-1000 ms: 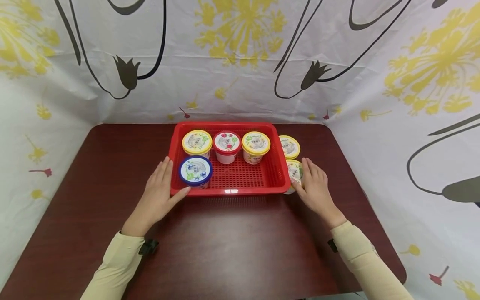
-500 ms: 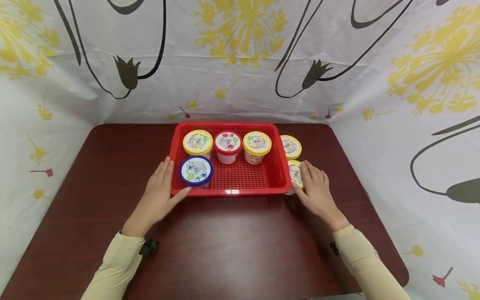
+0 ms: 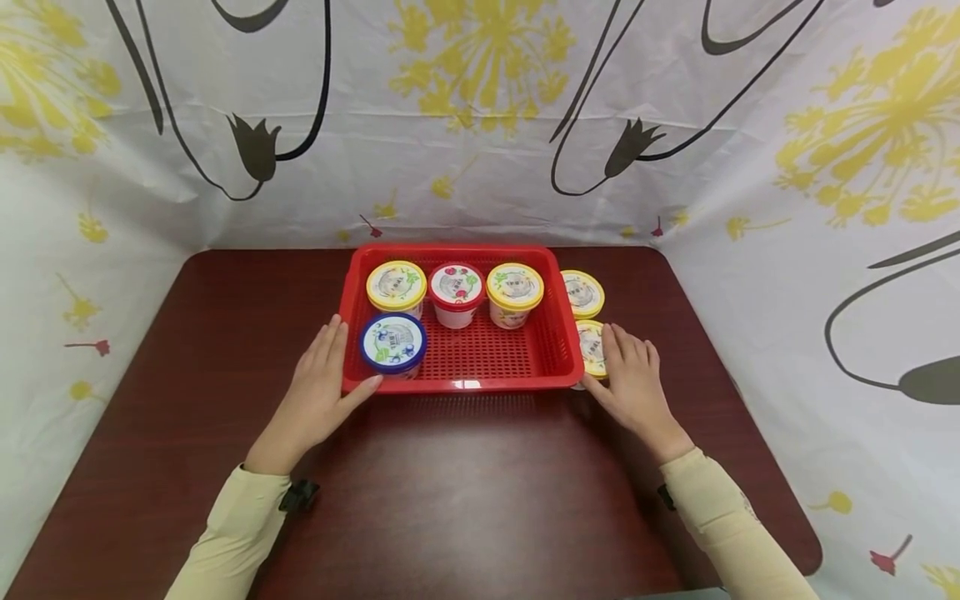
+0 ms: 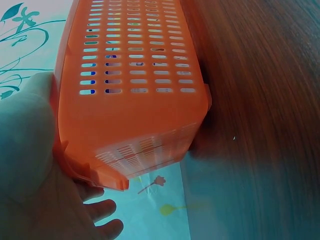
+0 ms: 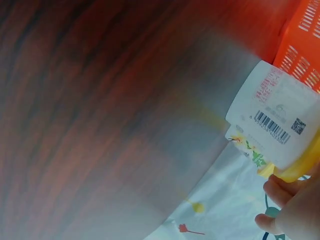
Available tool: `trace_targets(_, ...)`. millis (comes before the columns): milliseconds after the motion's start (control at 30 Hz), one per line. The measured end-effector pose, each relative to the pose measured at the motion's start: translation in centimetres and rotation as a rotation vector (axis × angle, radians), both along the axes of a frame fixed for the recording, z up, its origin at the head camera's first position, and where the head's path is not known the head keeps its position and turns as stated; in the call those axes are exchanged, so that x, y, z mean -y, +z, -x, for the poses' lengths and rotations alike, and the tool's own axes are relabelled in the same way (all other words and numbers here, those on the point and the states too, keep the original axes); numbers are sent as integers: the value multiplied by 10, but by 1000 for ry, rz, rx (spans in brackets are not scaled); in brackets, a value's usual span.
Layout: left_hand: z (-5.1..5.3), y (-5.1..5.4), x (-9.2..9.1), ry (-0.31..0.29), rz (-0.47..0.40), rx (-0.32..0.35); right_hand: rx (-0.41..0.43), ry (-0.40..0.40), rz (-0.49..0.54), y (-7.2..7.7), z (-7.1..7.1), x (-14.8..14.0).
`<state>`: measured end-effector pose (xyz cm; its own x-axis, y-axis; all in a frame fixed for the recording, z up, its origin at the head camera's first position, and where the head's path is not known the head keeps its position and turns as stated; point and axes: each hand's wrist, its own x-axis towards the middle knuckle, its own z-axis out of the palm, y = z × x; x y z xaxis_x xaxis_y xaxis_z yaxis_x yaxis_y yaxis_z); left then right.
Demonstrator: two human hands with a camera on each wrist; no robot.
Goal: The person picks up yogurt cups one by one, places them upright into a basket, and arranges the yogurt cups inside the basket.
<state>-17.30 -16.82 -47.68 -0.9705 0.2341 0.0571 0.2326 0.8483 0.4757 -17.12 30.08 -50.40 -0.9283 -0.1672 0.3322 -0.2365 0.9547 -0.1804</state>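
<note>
A red perforated basket [image 3: 480, 382] stands on the dark table. Inside are a blue-lidded paper cup [image 3: 392, 340], a red-lidded paper cup [image 3: 456, 287] and two yellow-lidded cups, one at the back left [image 3: 396, 285] and one at the back right [image 3: 514, 287]. My left hand [image 3: 311, 400] rests against the basket's front left corner, fingers extended along the left side, thumb on the front rim. My right hand [image 3: 633, 387] touches the front of two yellow-lidded cups [image 3: 592, 348] outside the basket's right side; its thumb reaches the basket's front right corner. The right wrist view shows this cup's printed wall [image 5: 275, 115].
Behind it on the right stands the other yellow-lidded cup [image 3: 583, 293], partly hidden by the basket. A patterned white cloth [image 3: 480, 192] hangs along the table's back and sides. Both wrists carry small black devices, the left one [image 3: 299, 496] plainest.
My right hand has shifted very slightly down, its thumb moving off the front yellow-lidded cup toward the basket's corner. The left hand and basket stay nearly still.
</note>
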Motion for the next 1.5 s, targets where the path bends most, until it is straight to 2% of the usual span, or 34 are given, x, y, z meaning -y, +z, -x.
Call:
trace_targets(200,-1,1,0,2,2,-7,-1,22,-26,7,3,-3)
trace_targets(433,0,-1,1,-4,-2,-17,54,55,7,14,8,-11)
trace_targets(767,0,-1,-1,2,3,-17,114,52,12,28,15,-30)
trace_targets(1133,0,0,-1,7,8,-9,171,46,-48,75,23,-40)
trace_targets(1500,-1,1,-2,9,6,-12,175,79,7,124,34,-29)
